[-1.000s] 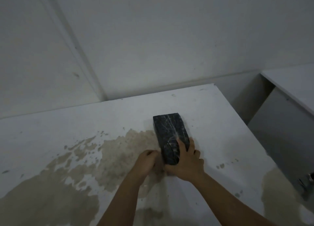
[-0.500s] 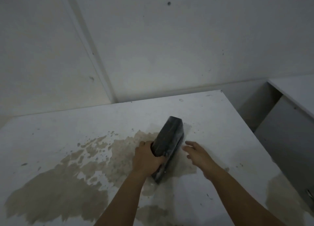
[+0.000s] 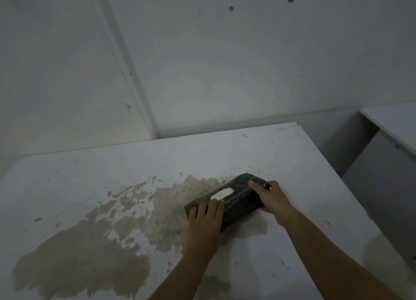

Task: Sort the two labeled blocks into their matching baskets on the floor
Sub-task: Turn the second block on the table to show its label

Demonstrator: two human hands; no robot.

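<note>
A dark marbled block (image 3: 237,198) lies tilted on the white table (image 3: 90,175), its long side running from lower left to upper right. A white label (image 3: 221,192) faces up on its broad face. My left hand (image 3: 206,218) grips the block's near left end with fingers over the top edge. My right hand (image 3: 270,198) holds the far right end, thumb on top. No basket and no second block are in view.
A large tan stain (image 3: 101,243) spreads over the table's left and middle. The table's right edge drops off toward a grey cabinet (image 3: 387,182) with a white top. White wall panels (image 3: 202,63) rise behind the table.
The block has been turned over so its labeled face points up. My right hand, free half a second ago, now grips its far end; my left hand moved to the near end.
</note>
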